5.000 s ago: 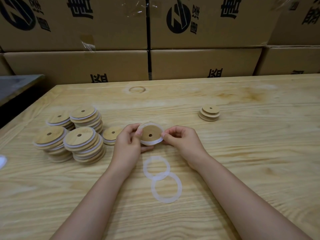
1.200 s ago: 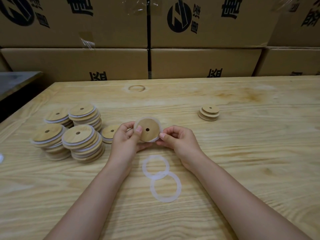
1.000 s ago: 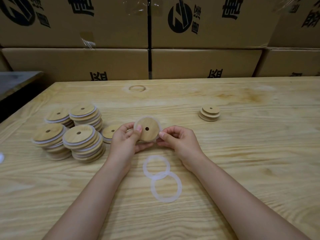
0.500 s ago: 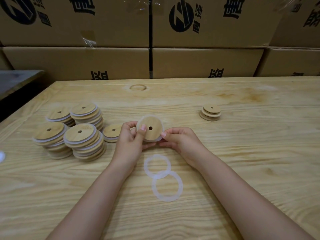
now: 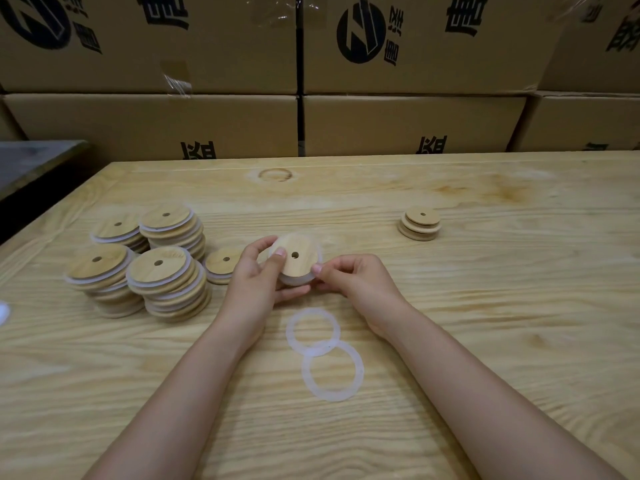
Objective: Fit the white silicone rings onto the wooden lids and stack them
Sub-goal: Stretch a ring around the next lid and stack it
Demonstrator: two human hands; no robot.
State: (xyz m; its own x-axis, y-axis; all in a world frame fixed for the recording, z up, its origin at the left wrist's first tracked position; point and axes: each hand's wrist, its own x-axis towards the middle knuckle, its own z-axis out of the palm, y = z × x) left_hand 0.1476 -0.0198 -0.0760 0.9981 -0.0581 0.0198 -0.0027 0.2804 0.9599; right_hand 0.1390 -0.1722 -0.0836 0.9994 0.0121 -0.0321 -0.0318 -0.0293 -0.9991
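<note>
Head view

1. Counter [image 5: 485,306]: light wooden surface that carries all the parts.
2. Left hand [image 5: 258,282]: it grips the wooden lid [image 5: 299,245] just above the counter, near the middle. The thumb lies on the top face beside the centre hole and the fingers curl underneath.
3. Right hand [image 5: 356,278]: its thumb and forefinger pinch the right-hand rim of the same lid. The other fingers are curled.
4. White silicone ring [image 5: 294,280]: it shows as a white band along the lower edge of the held lid. Whether it is fully seated all the way round cannot be determined.
5. Loose rings: two lie flat on the counter between the forearms. The far ring [image 5: 290,332] and the near ring [image 5: 358,370] overlap at one edge.
6. Finished stacks [image 5: 161,268]: four piles of ringed lids stand to the left of the hands, close together. A low pile [image 5: 223,263] sits just beside the left hand.
7. Bare lids [image 5: 420,223]: a short stack stands well apart to the right.
8. Cardboard boxes [image 5: 156,123]: they are stacked in rows behind the far edge of the counter.
</note>
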